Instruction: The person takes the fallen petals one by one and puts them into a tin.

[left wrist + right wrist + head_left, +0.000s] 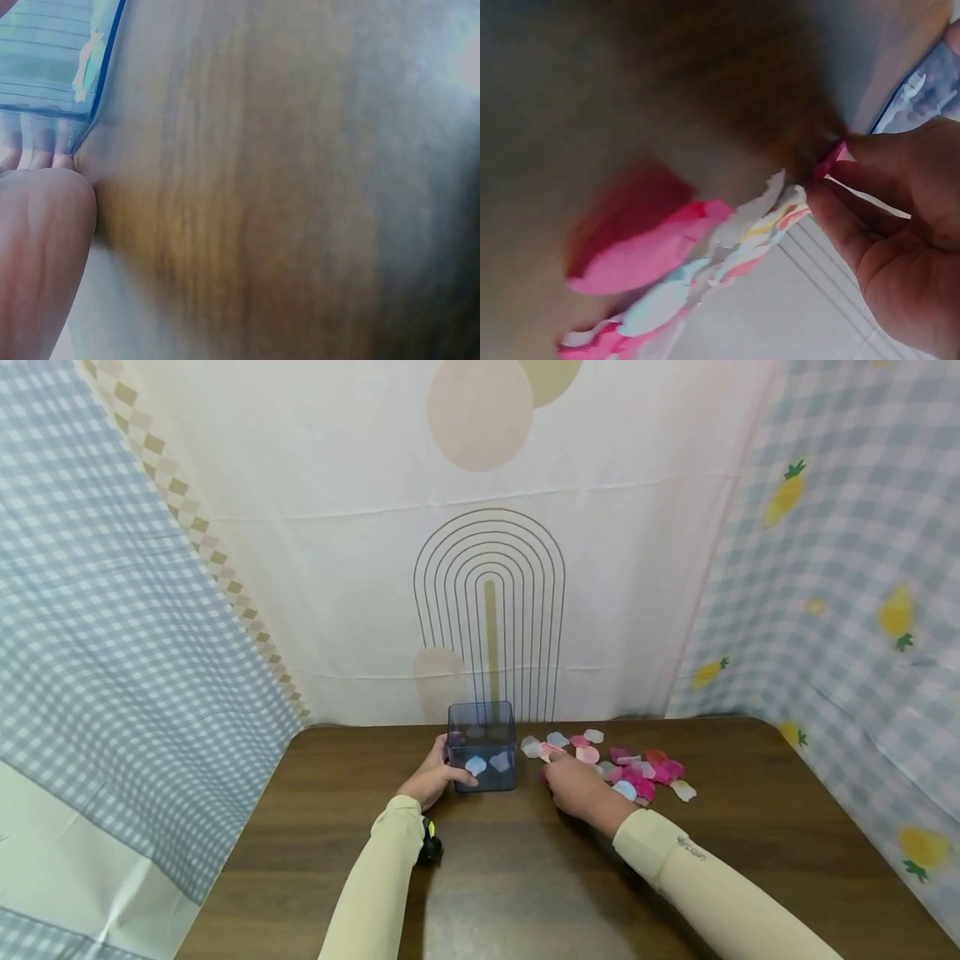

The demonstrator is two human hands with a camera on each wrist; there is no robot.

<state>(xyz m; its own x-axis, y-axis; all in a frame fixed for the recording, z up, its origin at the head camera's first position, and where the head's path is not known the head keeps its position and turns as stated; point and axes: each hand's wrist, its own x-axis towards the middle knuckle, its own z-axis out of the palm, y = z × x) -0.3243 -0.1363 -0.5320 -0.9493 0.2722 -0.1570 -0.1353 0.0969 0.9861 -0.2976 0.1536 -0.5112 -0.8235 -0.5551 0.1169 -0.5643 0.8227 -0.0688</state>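
A see-through bluish plastic box (483, 732) stands near the back of the wooden table, with a few pale petals (476, 766) showing through its front. My left hand (435, 775) grips the box at its left side, thumb across the front. In the left wrist view, the fingers show through the clear wall. To the right of the box, my right hand (579, 787) is low over the table. A magenta artificial petal (829, 159) is pinched between its thumb and fingers. Next to it lies a loose spread of pink, white and pale blue petals (643, 787).
The brown wooden table (510, 877) reaches back to a white patterned cloth (622, 610). Checked cloths hang at both sides, the right one (840, 635) printed with pineapples. A small dark device (430, 845) sits at the left wrist.
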